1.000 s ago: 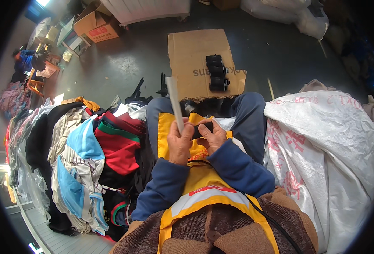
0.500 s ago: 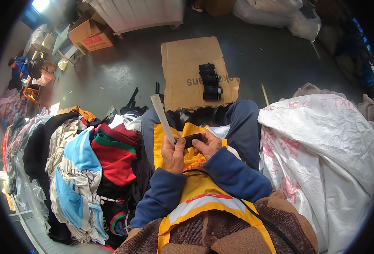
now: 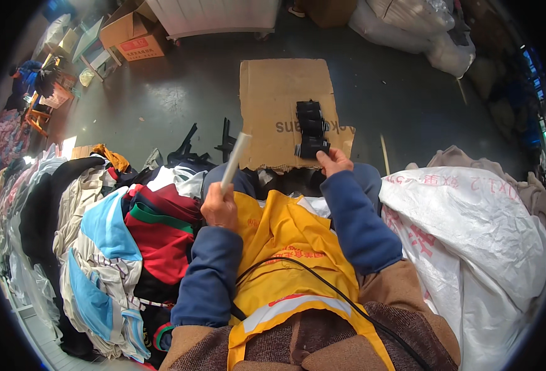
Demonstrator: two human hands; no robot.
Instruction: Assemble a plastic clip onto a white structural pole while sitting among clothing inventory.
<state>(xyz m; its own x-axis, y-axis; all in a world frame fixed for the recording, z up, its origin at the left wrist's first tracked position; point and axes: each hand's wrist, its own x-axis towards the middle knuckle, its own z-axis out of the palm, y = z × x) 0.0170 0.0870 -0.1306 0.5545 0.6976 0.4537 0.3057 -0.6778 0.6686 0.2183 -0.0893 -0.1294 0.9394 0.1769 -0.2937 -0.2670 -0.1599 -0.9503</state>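
My left hand [image 3: 219, 209] is closed around the lower end of a long, narrow white stick [image 3: 236, 162], which tilts up and to the right. My right hand [image 3: 335, 162] is stretched forward over my knee. Its thumb and fingers pinch the near edge of a small black flat piece [image 3: 313, 147], whose material I cannot make out. That piece lies at the near end of a row of similar black stacks [image 3: 310, 117] on a flat cardboard sheet [image 3: 263, 93]. A yellow apron [image 3: 291, 241] covers my lap.
Piled garments [image 3: 161, 247] in red, light blue, cream and black lie to my left. At my right is a large white woven sack [image 3: 471, 247]. Beyond the cardboard stand a white wheeled bin [image 3: 214, 15] and an open carton [image 3: 140, 40]. A black cord [image 3: 328, 284] crosses my apron.
My hands have moved apart. The right one has carried a black piece from my lap forward to the stacks on the cardboard. The left one has shifted left with the white stick.
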